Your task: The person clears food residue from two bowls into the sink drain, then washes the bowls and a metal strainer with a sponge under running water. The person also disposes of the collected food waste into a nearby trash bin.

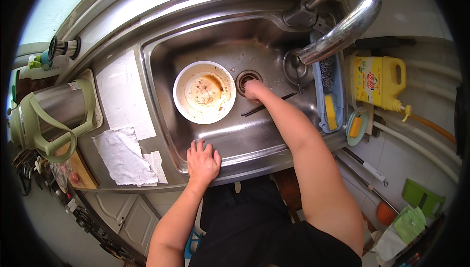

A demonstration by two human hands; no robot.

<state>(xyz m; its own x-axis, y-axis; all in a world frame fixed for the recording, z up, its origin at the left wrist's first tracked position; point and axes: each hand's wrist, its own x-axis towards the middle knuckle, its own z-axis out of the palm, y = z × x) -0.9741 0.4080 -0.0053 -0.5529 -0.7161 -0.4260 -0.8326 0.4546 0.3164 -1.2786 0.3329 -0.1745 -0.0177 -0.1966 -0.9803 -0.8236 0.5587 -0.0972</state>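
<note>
My right hand [255, 90] reaches down to the drain [248, 79] in the floor of the stainless steel sink [220, 44]. Its fingertips are inside the drain opening, so whether they grip anything is hidden. Flat on the sink's front rim lies my left hand [203, 160], its fingers spread and holding nothing. A white bowl [191, 100] with brown liquid and food scraps stands left of the drain. Dark chopsticks [253, 111] lie on the sink floor, partly behind my right wrist. Farther right is a small metal bowl [290, 69] with a spoon [298, 74] in it.
A chrome faucet [341, 35] arches over the right side. Along that wall sits a blue caddy [323, 101] with a yellow sponge [330, 112]. A yellow detergent jug [380, 79] stands beyond it. Left are a white cloth [123, 156] and a steel-and-green thermos jug [60, 107].
</note>
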